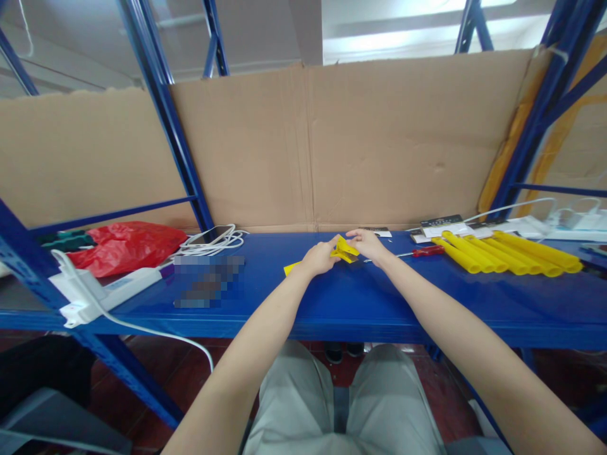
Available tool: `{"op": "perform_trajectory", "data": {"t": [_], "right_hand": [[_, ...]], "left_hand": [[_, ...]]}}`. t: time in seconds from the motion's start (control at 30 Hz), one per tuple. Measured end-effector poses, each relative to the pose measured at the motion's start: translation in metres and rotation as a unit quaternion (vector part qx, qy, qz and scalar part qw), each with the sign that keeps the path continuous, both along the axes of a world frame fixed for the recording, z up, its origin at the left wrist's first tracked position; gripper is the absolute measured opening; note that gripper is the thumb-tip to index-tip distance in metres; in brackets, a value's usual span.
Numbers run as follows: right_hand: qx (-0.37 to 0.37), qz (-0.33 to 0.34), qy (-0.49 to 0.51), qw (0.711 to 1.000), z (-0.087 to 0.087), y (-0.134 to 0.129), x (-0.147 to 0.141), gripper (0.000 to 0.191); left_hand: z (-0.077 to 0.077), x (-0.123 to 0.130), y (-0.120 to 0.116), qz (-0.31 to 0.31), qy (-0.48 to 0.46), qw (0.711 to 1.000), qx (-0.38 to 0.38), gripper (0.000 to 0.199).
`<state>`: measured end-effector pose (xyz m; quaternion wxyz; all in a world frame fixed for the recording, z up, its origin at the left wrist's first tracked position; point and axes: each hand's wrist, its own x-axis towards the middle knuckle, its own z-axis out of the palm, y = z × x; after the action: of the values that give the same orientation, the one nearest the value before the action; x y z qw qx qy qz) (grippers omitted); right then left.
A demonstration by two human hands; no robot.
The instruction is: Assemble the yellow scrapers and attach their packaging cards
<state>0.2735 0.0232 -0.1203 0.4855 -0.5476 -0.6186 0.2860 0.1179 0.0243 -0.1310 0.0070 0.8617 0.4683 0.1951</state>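
A small yellow folded piece [348, 250], whose exact kind I cannot make out, is held just over the blue shelf top [265, 291]. My left hand [320, 258] is closed around its left side. Its right edge meets the bent fingers of my right hand [367, 242], which seem to pinch it; the fingertips are partly hidden. Another flat yellow piece [290, 268] shows beside my left wrist, mostly covered by it. Just right of my right hand lies a screwdriver with a red handle [428, 251], its shaft pointing toward my hands.
Several yellow tubes [512, 254] lie side by side at right, near black and white cards [442, 226]. At left are a red plastic bag [130, 245], a white power strip [111, 294], coiled white cable [215, 240] and a blurred-out item [208, 281]. Cardboard [379, 145] closes the back.
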Motion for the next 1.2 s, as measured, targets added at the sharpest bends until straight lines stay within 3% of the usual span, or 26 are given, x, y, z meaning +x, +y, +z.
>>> {"op": "perform_trajectory", "data": {"t": [0.8,1.2], "right_hand": [[0.059,-0.019,-0.05,0.997,-0.02,0.017,-0.002,0.03],[0.078,-0.016,-0.125,0.989,-0.016,0.014,-0.003,0.02]], "left_hand": [[-0.002,-0.001,0.003,-0.005,-0.03,1.0,0.0,0.069],[-0.003,-0.002,0.007,-0.04,-0.021,0.999,0.014,0.052]]}}
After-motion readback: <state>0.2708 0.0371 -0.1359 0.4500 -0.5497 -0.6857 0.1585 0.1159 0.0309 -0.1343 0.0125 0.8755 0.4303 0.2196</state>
